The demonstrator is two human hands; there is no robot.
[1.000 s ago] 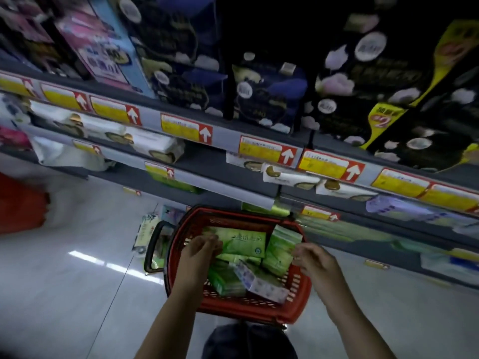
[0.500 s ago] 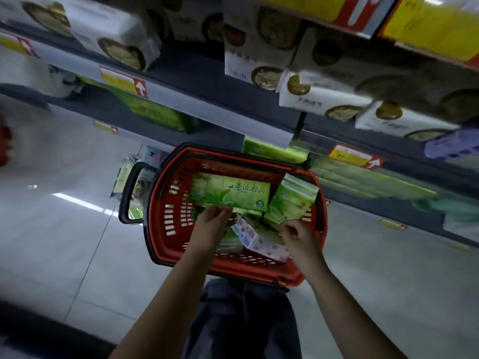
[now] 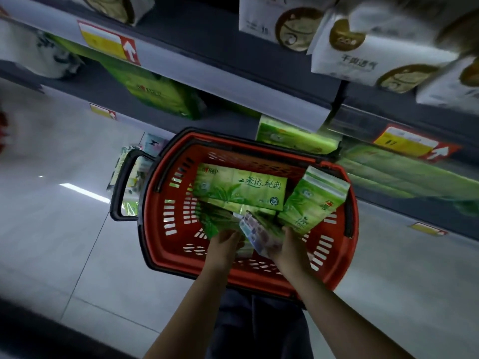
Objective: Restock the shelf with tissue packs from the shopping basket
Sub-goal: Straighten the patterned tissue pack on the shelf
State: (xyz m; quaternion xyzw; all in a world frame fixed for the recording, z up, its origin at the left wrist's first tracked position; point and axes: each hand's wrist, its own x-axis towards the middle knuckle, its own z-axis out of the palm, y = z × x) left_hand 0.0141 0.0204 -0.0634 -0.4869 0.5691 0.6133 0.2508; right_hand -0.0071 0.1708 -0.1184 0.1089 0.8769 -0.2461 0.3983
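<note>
Lower centre in basket [image 3: 166, 244]: lilac pack [image 3: 255, 233] slants upper-left between hands; right hand [image 3: 291, 248] grips it, left hand [image 3: 224, 243] fingers hidden.

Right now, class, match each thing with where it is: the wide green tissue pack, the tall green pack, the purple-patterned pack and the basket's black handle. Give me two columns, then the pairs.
1 wide green pack
2 tall green pack
3 purple-patterned pack
4 black handle

A leaning at the red basket's right side
B sticking out left of the basket
C lying along the basket's far side
D between the left hand and right hand

Pairs: 1-C, 2-A, 3-D, 4-B
</note>
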